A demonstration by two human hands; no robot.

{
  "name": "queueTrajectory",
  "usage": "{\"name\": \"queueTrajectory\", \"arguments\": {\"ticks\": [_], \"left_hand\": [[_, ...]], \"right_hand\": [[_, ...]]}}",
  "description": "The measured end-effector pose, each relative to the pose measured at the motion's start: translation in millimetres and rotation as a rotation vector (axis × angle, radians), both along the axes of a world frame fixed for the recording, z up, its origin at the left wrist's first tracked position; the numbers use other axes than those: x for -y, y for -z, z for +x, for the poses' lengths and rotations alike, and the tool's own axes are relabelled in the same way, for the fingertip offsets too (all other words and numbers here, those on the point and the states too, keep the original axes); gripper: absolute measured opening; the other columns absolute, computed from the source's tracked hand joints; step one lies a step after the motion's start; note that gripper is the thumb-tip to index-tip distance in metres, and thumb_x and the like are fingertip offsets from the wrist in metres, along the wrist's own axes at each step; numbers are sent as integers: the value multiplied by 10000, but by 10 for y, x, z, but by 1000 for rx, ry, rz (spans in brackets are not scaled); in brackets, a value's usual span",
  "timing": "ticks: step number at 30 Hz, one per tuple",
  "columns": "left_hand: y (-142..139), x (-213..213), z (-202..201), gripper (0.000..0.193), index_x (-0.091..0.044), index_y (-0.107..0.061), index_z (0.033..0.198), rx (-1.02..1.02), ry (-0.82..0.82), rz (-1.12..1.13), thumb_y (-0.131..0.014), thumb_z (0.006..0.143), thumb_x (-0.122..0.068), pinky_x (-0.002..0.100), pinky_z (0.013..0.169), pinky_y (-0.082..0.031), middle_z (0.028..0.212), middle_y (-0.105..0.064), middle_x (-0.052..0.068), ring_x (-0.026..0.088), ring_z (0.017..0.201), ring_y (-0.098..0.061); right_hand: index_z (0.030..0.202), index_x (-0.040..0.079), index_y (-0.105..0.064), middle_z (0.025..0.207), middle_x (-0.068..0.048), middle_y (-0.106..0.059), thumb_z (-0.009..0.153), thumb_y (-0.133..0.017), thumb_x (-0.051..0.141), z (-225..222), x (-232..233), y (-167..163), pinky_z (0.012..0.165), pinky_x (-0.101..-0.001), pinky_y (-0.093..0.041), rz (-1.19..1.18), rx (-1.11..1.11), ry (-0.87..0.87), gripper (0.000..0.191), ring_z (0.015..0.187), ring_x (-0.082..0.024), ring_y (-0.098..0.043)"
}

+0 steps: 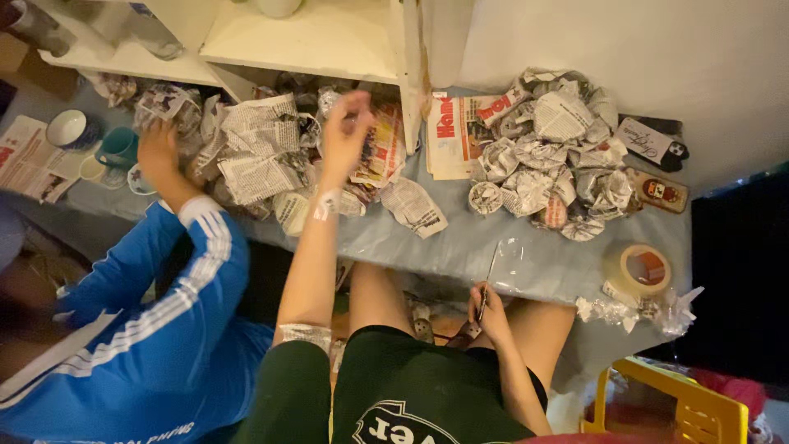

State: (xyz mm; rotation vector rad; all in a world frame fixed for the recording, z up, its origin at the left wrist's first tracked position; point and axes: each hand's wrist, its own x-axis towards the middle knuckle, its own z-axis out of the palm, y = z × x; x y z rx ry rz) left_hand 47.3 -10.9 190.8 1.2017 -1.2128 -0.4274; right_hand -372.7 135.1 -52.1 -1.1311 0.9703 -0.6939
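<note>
Listing what we have within reach, hand by hand.

Left hand (345, 131): raised ahead of us, fingers pinched shut on a small wrapped piece at the fingertips; what is inside we cannot tell. Just beyond and below it lie newspaper bundles (263, 152), some crumpled, some half open. We judge them light, soft outside and probably fragile within; best cupped around the whole body, not lifted by a loose paper corner, which would tear or unroll.

Right hand (486, 308): low, close to our knee at the near edge of the tabletop (460, 247), closed around scissors (490, 275) whose thin blades point away from us. Stiff, light, sharp; held at the handle end.

Further right of that hand: a tape roll (643, 270), rigid and easy to hook by its hole, and a scrap of clear wrap (612, 311), flimsy and slippery.

Ahead of the right hand: a second heap of wrapped balls (546, 160).

To our left: another person's hand (158, 148), blue sleeve, resting on the bundles; cups (117, 148) beyond it.
</note>
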Motion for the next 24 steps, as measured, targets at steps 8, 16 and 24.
{"name": "queueTrajectory", "arguments": {"ticks": [8,16,24], "left_hand": [[560,520,-542,239,-30,-731,1106,-310,-57,180,-766,917,-172,283,798,-568,1010,-754,51,115,891,-700],[411,882,-614,211,-12,-735,977,-299,-252,123,-808,912,-199,269,711,-554,831,-751,43,116,751,-682],[362,798,-620,264,-32,-771,931,-28,-406,261,-786,893,-293,305,619,-568,763,-764,70,150,660,-723]], "right_hand": [[940,57,-511,481,-59,-502,1036,-533,298,5,-50,58,334,-304,-351,102,-9,28,261,340,-161,-433],[937,46,-521,508,-47,-497,1031,-561,299,17,23,61,338,-309,-358,99,-96,58,273,351,-163,-459],[953,76,-510,519,-42,-516,1035,-553,341,35,49,56,357,-276,-335,133,-47,-2,280,363,-134,-433]]}}
